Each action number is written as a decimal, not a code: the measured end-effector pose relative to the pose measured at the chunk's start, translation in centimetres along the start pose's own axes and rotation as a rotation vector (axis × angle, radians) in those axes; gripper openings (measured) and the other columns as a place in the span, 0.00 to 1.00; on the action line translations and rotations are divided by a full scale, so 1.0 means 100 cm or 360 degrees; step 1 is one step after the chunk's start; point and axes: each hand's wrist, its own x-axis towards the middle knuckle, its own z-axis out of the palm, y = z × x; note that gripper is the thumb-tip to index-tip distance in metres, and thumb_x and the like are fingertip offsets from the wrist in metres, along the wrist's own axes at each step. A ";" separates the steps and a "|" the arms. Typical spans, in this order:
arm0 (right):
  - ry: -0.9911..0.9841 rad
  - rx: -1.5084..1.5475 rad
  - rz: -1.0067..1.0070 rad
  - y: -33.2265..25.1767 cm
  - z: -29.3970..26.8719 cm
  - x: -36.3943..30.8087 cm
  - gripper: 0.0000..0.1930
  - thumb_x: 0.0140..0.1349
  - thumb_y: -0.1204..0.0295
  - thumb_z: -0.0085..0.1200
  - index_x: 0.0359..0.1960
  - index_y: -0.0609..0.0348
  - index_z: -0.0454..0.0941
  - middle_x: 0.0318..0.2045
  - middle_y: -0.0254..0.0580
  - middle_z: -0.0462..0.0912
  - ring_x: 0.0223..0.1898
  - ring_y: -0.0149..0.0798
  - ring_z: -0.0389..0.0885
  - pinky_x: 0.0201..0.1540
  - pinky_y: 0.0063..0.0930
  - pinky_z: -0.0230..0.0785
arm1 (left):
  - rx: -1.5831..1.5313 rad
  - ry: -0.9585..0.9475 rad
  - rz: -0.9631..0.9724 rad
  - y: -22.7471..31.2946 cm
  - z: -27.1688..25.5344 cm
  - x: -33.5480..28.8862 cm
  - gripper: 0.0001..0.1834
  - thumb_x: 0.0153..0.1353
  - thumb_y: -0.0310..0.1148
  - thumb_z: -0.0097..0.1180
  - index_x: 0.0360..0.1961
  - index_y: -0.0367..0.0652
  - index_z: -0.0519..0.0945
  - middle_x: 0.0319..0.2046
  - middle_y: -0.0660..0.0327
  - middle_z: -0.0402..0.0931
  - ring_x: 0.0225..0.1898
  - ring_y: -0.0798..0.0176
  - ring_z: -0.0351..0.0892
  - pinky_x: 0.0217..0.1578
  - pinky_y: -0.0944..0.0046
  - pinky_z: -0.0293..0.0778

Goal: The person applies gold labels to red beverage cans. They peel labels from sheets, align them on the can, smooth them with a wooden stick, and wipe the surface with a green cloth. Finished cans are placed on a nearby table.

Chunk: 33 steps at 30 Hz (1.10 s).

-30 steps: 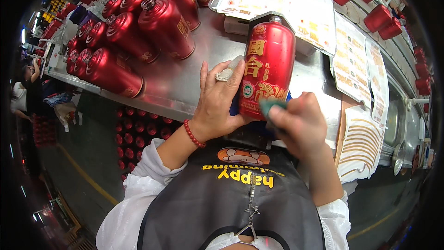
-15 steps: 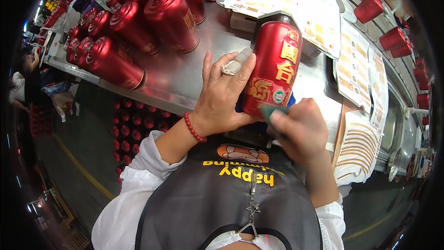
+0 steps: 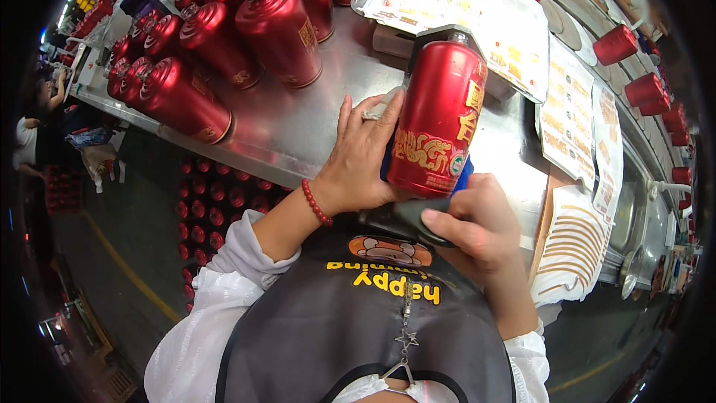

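Observation:
A red metal bottle point(image 3: 436, 116) with gold markings lies tilted on the steel table point(image 3: 298, 127), its neck pointing away from me. My left hand point(image 3: 358, 160), with a red bead bracelet at the wrist, presses flat against the bottle's left side and holds it. My right hand point(image 3: 477, 227) grips a dark handheld tool point(image 3: 406, 218) against the bottle's base. A blue cloth or pad point(image 3: 462, 177) shows under the bottle's lower edge.
Several more red bottles point(image 3: 280, 30) stand and lie in rows at the table's back left. A tray of label sheets point(image 3: 462, 11) lies behind the bottle, with more sheets point(image 3: 574, 116) and a stack of gold-striped strips point(image 3: 574, 250) at right. Red caps point(image 3: 630, 45) line the far right. Another person point(image 3: 33, 134) is at far left.
The bottle has turned slightly under my hands, showing more of its gold dragon design. My right hand has shifted lower, and the dark tool now shows at the base.

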 end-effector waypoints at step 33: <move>-0.0004 -0.0393 0.0975 -0.007 0.013 0.060 0.09 0.64 0.74 0.56 0.45 0.61 0.75 0.23 0.56 0.81 0.25 0.57 0.83 0.30 0.41 0.75 | 0.0198 0.0191 0.0192 0.029 -0.016 0.007 0.62 0.48 0.62 0.69 0.73 0.33 0.56 0.59 0.43 0.71 0.69 0.35 0.58 0.68 0.26 0.37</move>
